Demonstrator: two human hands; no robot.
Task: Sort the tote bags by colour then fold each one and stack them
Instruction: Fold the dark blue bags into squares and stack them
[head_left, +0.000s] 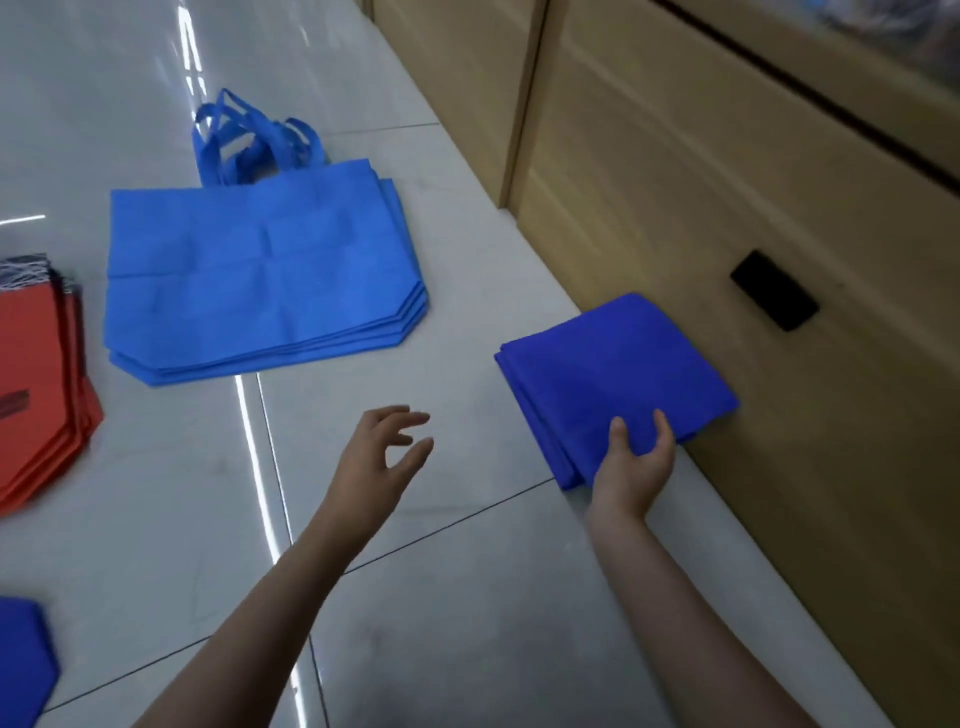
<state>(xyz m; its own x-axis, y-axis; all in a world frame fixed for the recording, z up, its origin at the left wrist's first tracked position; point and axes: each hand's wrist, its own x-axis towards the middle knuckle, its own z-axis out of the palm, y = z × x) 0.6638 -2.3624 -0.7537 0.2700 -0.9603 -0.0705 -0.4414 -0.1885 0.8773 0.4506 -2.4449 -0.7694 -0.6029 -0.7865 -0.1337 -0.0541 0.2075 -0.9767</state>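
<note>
A folded dark blue tote bag lies on the tiled floor against the wooden cabinet. My right hand grips its near corner, thumb on top and fingers at its edge. My left hand hovers above the floor to the left of it, fingers loosely spread and holding nothing. A pile of several unfolded light blue tote bags lies flat further back, handles pointing away. Several red tote bags are stacked at the left edge. Another dark blue bag shows at the bottom left corner.
A light wooden cabinet with a black recessed handle runs along the right side. Glossy white floor tiles with dark grout lines lie under both arms.
</note>
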